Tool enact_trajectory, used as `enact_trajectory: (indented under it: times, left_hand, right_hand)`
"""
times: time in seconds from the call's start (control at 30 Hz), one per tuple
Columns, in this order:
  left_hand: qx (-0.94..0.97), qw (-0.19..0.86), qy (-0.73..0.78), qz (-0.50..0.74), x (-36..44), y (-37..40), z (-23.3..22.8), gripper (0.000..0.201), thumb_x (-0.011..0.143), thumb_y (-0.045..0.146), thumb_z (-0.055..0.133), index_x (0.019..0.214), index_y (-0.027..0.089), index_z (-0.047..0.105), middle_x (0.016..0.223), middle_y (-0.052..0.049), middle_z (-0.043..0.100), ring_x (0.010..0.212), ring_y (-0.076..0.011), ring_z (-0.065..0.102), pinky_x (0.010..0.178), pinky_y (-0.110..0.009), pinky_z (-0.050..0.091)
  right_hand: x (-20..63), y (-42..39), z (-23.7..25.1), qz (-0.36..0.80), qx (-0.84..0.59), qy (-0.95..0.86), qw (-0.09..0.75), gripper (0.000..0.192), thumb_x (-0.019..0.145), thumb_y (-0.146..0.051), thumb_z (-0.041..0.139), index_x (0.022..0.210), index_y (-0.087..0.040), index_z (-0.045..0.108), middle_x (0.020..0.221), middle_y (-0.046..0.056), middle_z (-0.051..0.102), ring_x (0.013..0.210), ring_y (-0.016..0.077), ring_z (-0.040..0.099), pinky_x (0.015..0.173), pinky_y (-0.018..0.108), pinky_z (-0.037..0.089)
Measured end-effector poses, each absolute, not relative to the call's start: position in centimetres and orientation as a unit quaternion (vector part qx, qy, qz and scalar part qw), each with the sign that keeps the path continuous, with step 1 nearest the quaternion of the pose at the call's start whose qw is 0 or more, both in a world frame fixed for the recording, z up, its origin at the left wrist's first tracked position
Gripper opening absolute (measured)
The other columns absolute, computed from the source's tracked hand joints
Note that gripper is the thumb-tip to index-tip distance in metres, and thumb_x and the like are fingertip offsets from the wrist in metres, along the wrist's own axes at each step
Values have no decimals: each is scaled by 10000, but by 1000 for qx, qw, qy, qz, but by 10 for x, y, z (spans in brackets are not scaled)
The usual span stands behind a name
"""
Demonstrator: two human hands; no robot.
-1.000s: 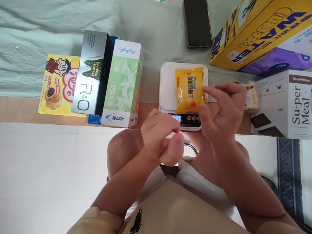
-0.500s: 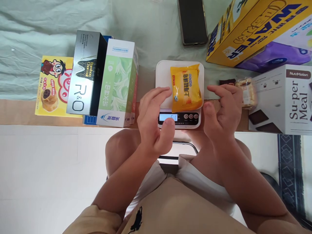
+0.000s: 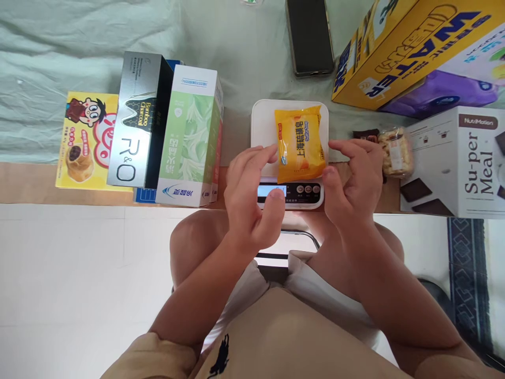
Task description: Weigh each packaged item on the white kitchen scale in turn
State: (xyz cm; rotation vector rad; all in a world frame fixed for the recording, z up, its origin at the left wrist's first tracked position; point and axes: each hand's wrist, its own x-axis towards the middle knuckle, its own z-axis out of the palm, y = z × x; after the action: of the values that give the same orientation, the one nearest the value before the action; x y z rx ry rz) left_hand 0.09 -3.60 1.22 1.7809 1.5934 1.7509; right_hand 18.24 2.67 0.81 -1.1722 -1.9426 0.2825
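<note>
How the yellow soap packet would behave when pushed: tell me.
The soap packet will probably feel slick, since its surface shines. Its wrinkled edges suggest thin film that would likely crumple if pinched. Lying flat and squarish on the scale, it seems unlikely to roll.

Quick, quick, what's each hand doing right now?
Left hand: open, holding nothing, beside the soap.
Right hand: open, holding nothing, at the soap's other side; can't tell if it touches.

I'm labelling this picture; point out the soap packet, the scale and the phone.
Soap packet [image 3: 300,143], head view: middle of its front.
Scale [image 3: 263,122], head view: bare part of its platform.
Phone [image 3: 310,38], head view: middle of its screen.
</note>
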Motion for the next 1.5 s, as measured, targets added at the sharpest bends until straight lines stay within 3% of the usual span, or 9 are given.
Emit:
enact_trajectory:
  times: [0.37,0.5,0.63,0.83,1.07,1.13,1.27,1.4,1.5]
  left_hand:
    - [614,59,647,449,13,-40,17,487,1072,493,380,1278,203,713,1284,-114,775,1393,-363,605,1236,-570,374]
    - [619,63,654,431,13,-42,18,438,1051,460,435,1260,232,745,1287,-101,766,1403,-358,599,1268,-568,315]
    - [616,68,657,430,13,-41,19,432,1040,444,451,1239,225,766,1261,-103,770,1391,-360,607,1277,-573,306]
    - [615,66,663,421,14,-41,18,457,1045,463,428,1235,232,773,1256,-95,774,1399,-335,604,1293,-554,315]
    - [600,30,640,478,17,-41,18,378,1020,419,469,1188,222,745,1251,-138,713,1351,-344,615,1237,-582,392]
    - [607,-6,587,535,22,-43,23,277,971,370,514,1068,217,723,1138,-135,694,1235,-313,652,1151,-545,475]
    - [647,-8,448,617,42,-57,35,67,833,232,565,782,223,607,800,-26,639,914,-195,671,956,-401,558]
    - [645,19,387,659,71,-83,31,230,840,261,624,622,246,551,766,15,685,918,-158,672,1005,-355,568]
    - [659,91,454,593,90,-105,19,397,847,511,656,565,273,508,619,34,618,821,-187,650,1018,-423,580]
  right_hand:
    - [176,27,6,76,-470,-788,392,360,1027,-486,537,1271,-249,656,1153,107,750,1068,263,701,962,480,552]
    - [171,28,7,62,-454,-793,401,294,1053,-462,510,1196,-255,663,1112,79,767,1024,229,705,938,437,536]
    - [167,29,5,60,-491,-772,398,383,1041,-539,502,1237,-244,649,1075,85,754,1036,248,692,925,453,511]
    - [162,30,5,50,-536,-749,387,368,1010,-584,517,942,-239,629,975,81,737,1001,252,661,901,437,465]
    - [157,34,10,52,-526,-762,374,304,970,-455,549,750,-247,523,753,33,647,787,206,543,806,391,409]
    - [158,35,13,47,-511,-773,374,290,966,-422,556,737,-250,514,708,19,624,721,184,495,766,372,409]
    - [158,32,25,58,-490,-786,372,287,967,-405,585,729,-251,539,616,-18,550,624,143,460,632,322,366]
    - [147,25,41,54,-474,-782,400,300,967,-379,614,716,-224,561,606,-43,556,560,100,450,566,293,312]
    - [127,21,51,57,-447,-793,410,313,985,-368,631,716,-224,561,623,-41,595,576,101,506,581,294,338]
